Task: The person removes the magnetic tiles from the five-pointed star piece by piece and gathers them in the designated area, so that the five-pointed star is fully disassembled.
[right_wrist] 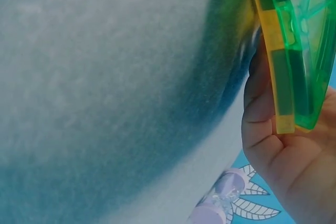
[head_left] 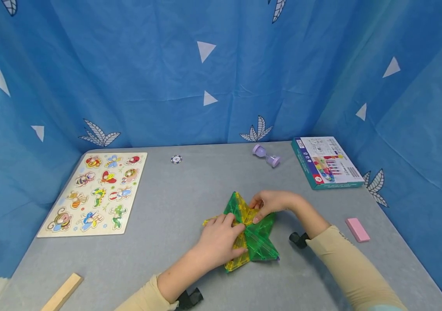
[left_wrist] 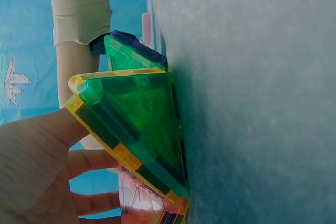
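Head view: left hand (head_left: pixel 220 239) spread on star (head_left: pixel 260 242), right hand (head_left: pixel 272 204) pinching.

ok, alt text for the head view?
Left hand rests on and right hand pinches a green-and-yellow star on a grey table. Puzzle and wooden block at left; chip and hourglass at back; box and pink block at right. Blue curtain behind.

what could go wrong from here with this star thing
Both the left hand and right hand are on the green-and-yellow star, so uneven pressure might pop its tiles apart.

The black wrist device by the right hand sits near a green point and could catch it.

The right sleeve lies close to the pink block; an outward sweep may knock it.
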Action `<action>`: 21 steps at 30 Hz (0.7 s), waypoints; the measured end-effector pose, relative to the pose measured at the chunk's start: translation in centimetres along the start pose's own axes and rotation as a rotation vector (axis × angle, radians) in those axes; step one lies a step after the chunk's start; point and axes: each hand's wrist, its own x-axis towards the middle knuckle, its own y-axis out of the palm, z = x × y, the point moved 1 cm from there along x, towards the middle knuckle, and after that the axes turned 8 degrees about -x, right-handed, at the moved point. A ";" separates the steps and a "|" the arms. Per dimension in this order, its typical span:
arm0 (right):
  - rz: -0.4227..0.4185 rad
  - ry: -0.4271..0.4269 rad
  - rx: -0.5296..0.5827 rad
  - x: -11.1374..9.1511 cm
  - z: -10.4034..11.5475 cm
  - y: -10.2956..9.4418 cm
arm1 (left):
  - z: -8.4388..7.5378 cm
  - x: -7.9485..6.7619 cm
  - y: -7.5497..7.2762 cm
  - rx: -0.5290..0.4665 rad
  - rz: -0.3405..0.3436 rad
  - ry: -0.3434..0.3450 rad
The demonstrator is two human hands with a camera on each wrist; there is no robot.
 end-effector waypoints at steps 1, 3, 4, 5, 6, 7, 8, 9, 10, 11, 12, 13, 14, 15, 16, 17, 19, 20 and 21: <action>-0.002 0.000 0.000 0.0 0.0 0.0 | 0.0 0.0 0.0 0.000 0.000 -0.001; -0.005 0.001 -0.004 0.0 0.1 0.0 | 0.0 0.0 0.0 0.003 -0.002 -0.001; -0.007 0.001 -0.006 -0.1 0.2 0.0 | 0.0 0.0 0.0 0.005 -0.003 -0.001; -0.008 0.002 -0.006 -0.1 0.2 0.0 | 0.0 0.0 0.0 0.007 -0.005 0.000; -0.010 0.004 -0.009 -0.1 0.3 0.0 | -0.1 -0.1 0.0 0.009 -0.007 0.001; -0.012 0.005 -0.014 -0.1 0.3 0.0 | -0.1 -0.1 0.0 0.011 -0.009 0.001; -0.013 0.007 -0.017 -0.1 0.3 0.0 | -0.1 -0.1 0.0 0.013 -0.011 0.001; -0.015 0.009 -0.019 -0.1 0.3 0.0 | -0.1 -0.1 0.0 0.013 -0.013 0.001; -0.017 0.011 -0.022 -0.1 0.3 0.0 | -0.1 -0.1 0.0 0.013 -0.015 0.001; -0.019 0.013 -0.026 0.0 0.3 0.0 | -0.1 -0.1 0.0 0.012 -0.016 0.001; -0.020 0.014 -0.031 0.0 0.3 0.0 | -0.1 -0.1 0.0 0.012 -0.017 0.001; -0.020 0.014 -0.034 0.0 0.3 0.0 | -0.1 -0.1 0.0 0.012 -0.018 0.001; -0.021 0.017 -0.037 0.0 0.3 0.0 | -0.2 -0.1 0.0 0.010 -0.019 0.001; -0.021 0.018 -0.041 0.1 0.2 0.0 | -0.2 -0.1 0.0 0.009 -0.020 0.002; -0.021 0.019 -0.042 0.1 0.2 0.0 | -0.1 -0.1 0.0 0.009 -0.020 0.002; -0.020 0.021 -0.042 0.1 0.2 0.0 | -0.1 -0.1 0.0 0.008 -0.021 0.003; -0.019 0.025 -0.042 0.2 0.2 0.0 | -0.1 -0.1 0.0 0.004 -0.022 0.003; -0.020 0.028 -0.041 0.2 0.2 0.0 | -0.1 -0.1 0.0 0.003 -0.022 0.003; -0.021 0.030 -0.042 0.3 0.2 0.0 | -0.1 -0.1 0.1 0.003 -0.023 0.003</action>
